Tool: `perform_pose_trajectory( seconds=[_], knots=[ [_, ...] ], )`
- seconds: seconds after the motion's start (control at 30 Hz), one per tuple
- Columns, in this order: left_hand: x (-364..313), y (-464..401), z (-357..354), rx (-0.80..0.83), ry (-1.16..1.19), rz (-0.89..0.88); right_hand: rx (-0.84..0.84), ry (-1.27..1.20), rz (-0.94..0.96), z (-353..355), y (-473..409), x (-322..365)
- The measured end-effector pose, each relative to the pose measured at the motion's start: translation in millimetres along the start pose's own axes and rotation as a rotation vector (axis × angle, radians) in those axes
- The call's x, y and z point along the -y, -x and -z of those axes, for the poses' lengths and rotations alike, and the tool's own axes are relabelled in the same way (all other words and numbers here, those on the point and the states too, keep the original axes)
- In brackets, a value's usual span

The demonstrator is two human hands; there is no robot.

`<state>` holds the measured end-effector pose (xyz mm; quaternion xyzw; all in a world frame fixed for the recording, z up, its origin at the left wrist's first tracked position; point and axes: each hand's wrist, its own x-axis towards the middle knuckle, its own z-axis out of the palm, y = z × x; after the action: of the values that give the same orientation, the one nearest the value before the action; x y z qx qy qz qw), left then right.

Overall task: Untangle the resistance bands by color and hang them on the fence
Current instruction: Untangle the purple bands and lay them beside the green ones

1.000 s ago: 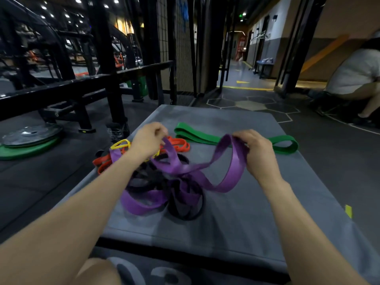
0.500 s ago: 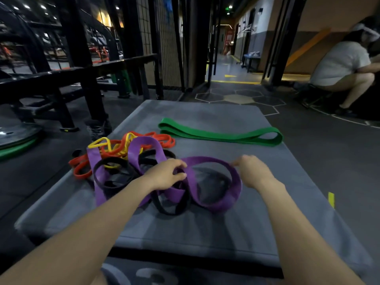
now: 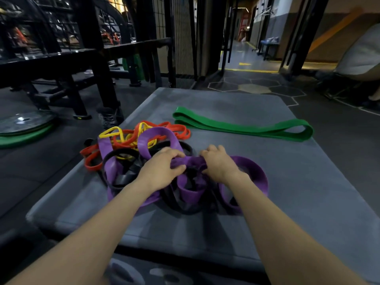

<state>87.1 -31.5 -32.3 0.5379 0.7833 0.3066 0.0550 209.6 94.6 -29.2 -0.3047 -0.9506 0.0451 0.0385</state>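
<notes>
A tangle of resistance bands lies on a grey padded mat [image 3: 287,182]. Wide purple bands [image 3: 255,173] loop through black bands [image 3: 121,155], with thin yellow bands [image 3: 115,133] and orange-red bands [image 3: 92,159] at the pile's far left. My left hand [image 3: 162,167] and my right hand [image 3: 218,163] sit close together at the pile's middle, both gripping a bunched stretch of purple band between them. A green band [image 3: 242,128] lies apart, folded flat across the far side of the mat. The black wire fence [image 3: 181,38] stands beyond the mat.
A black metal rack [image 3: 61,58] stands left of the mat, with weight plates [image 3: 22,126] on the floor beside it. A seated person [image 3: 359,56] is at the far right. A corridor opens straight ahead past the hexagon floor markings.
The purple band was held up a second ago and came down onto the pile. My two hands have moved together and now bunch the purple band at the pile's middle.
</notes>
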Motion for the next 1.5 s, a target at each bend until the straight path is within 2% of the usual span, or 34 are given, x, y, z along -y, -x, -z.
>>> perform_pose_trajectory(
  seconds=[0.13, 0.23, 0.3, 0.5, 0.7, 0.73, 0.83, 0.97, 1.03, 1.13, 1.2, 1.27, 1.4, 1.43, 1.5],
  knots=[
    [-1.9, 1.7, 3.6, -0.04, 0.027, -0.007, -0.269, -0.21, 0.003, 16.8, 6.6, -0.7],
    [-11.7, 2.6, 10.9, -0.178, 0.027, -0.116, -0.465, -0.499, 0.091, 39.4, 17.9, -1.3],
    [-19.2, 1.6, 18.3, -0.201, 0.076, -0.158, -0.537, -0.591, 0.126, 54.4, 27.9, -2.4],
    [-59.8, 0.0, 32.2, -0.113, 0.488, -0.14, -0.764, -0.845, 0.061, 85.3, 48.6, -9.3],
    [-68.5, -9.7, 47.1, 0.077, 0.407, -0.157, -0.956, -0.973, -0.025, 96.4, 63.2, -15.9],
    [-68.4, -8.0, 47.1, 0.049, 0.401, -0.163, -0.971, -0.982, -0.034, 97.4, 65.2, -15.2],
    [-70.9, -1.5, 43.6, -0.174, 0.295, -0.194, -0.957, -0.95, -0.023, 99.2, 68.5, -8.6],
    [-78.0, 9.2, 40.2, -0.384, 0.15, -0.353, -0.961, -0.97, -0.013, 101.1, 71.3, -6.4],
    [-80.5, 13.4, 45.0, -0.41, 0.125, -0.409, -0.945, -0.985, -0.031, 99.0, 71.4, -11.0],
    [-82.1, 16.7, 46.8, -0.302, 0.01, -0.486, -0.939, -1.026, -0.069, 93.5, 69.8, -15.0],
    [-80.1, 18.6, 46.6, -0.194, 0.037, -0.453, -0.928, -1.014, -0.11, 89.6, 67.8, -14.3],
    [-72.1, 18.5, 52.0, -0.158, 0.107, -0.39, -0.956, -0.995, -0.182, 85.5, 64.9, -16.4],
    [-42.2, 22.3, 76.4, -0.214, 0.286, -0.126, -0.948, -0.899, -0.374, 76.5, 66.2, -28.8],
    [-34.4, 25.1, 83.2, -0.247, 0.269, -0.06, -0.919, -0.847, -0.412, 72.2, 66.8, -31.6],
    [-18.1, 31.8, 92.8, -0.296, 0.053, 0.028, -0.854, -0.721, -0.468, 62.7, 68.0, -35.1]
  ],
)
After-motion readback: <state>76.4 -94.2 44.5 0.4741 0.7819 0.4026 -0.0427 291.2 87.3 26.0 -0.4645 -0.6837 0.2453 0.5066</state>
